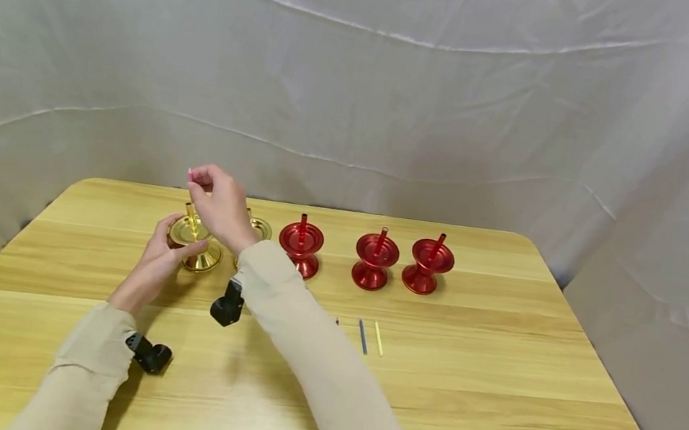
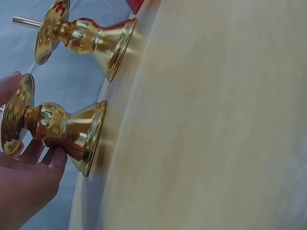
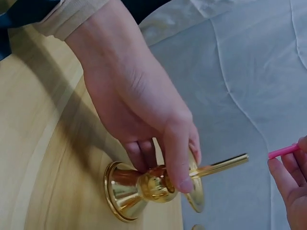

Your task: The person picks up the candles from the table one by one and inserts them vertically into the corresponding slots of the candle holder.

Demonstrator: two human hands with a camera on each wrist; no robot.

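Note:
My left hand (image 1: 153, 264) grips a gold candle holder (image 1: 203, 260) at the left of the table, its thumb on the dish and other fingers around the stem. The holder stands upright, and a thin gold tube (image 3: 223, 165) rises from its dish. Above that tube, my right hand (image 1: 221, 206) pinches a slim pink candle (image 3: 284, 151) between thumb and fingers. In the right wrist view the candle is apart from the tube's open end. A second gold candle holder (image 2: 84, 36) stands just beside the first, partly behind my right hand in the head view.
Three red candle holders (image 1: 301, 238) with upright tubes line the back of the wooden table (image 1: 489, 408). In front of them lie a blue candle (image 1: 362, 336), a yellow candle (image 1: 378, 339) and a purple tip (image 1: 337, 321), half hidden by my right sleeve. Grey cloth (image 1: 359, 101) hangs behind.

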